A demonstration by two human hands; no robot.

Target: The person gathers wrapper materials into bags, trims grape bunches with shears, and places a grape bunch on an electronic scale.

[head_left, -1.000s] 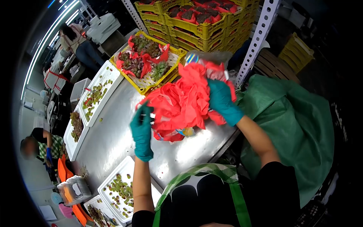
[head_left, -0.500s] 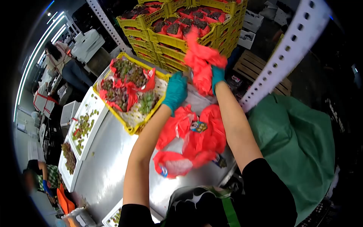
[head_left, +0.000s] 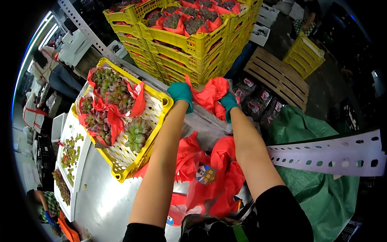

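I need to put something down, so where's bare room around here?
The widest bare patch of metal table lies between the white trays, the yellow crate and the left forearm. Inside the crate, some floor shows beside the green succulent. It's crowded between the forearms, where red wrapping is heaped.

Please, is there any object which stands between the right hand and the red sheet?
Nothing visible stands between them: the gloved right hand holds the red sheet directly. The left hand is at the sheet's other side, beside the corner of the yellow crate; whether it also grips the sheet is unclear.
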